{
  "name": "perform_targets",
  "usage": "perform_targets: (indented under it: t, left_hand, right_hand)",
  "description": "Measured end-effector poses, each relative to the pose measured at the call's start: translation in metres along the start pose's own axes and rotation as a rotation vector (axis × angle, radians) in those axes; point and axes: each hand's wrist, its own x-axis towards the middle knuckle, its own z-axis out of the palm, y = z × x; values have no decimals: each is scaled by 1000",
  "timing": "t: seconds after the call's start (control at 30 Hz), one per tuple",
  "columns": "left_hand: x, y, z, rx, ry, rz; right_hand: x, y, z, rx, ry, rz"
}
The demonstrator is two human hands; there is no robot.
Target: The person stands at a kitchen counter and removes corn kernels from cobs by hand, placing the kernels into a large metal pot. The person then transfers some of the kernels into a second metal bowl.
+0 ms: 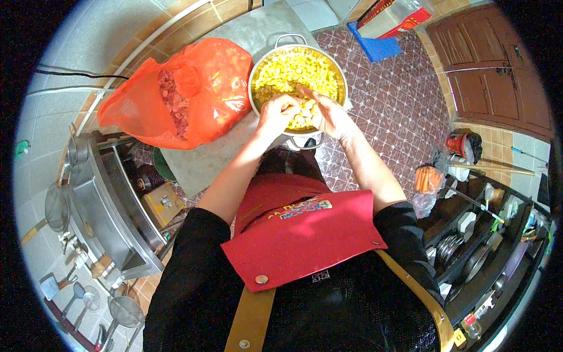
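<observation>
A round metal pot [343, 83] with loop handles holds many small yellow pieces, perhaps corn kernels or diced food. Both hands are over its near half. My left hand [279, 112] has its fingers bent together at the pieces; whether it pinches one is hidden. My right hand [332, 115] is cupped, palm turned inward, with several yellow pieces in it. Left of the pot, almost touching it, lies a large red plastic bag [220, 97], with reddish chunks showing through its opening.
Pot and bag stand on a grey table [184, 169]. A metal sink [101, 220] is at the left, with strainers hanging near it. Black shelves [475, 246] with dishes stand at the right. A blue mat [374, 46] lies on the tiled floor beyond.
</observation>
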Motion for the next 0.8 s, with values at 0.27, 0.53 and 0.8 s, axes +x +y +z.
perform_targets:
  t: [0.27, 0.53, 0.8]
  left_hand:
    - [-2, -12, -13, -791, 135, -225]
    - [5, -2, -35, -1100, 216, -420]
    - [4, -6, -50, -1402, 224, -512]
  right_hand:
    - [-11, -13, 30, 70, -32, -22]
    - [11, -26, -17, -1875, 467, -27]
    - [25, 18, -9, -2019, 373, 164]
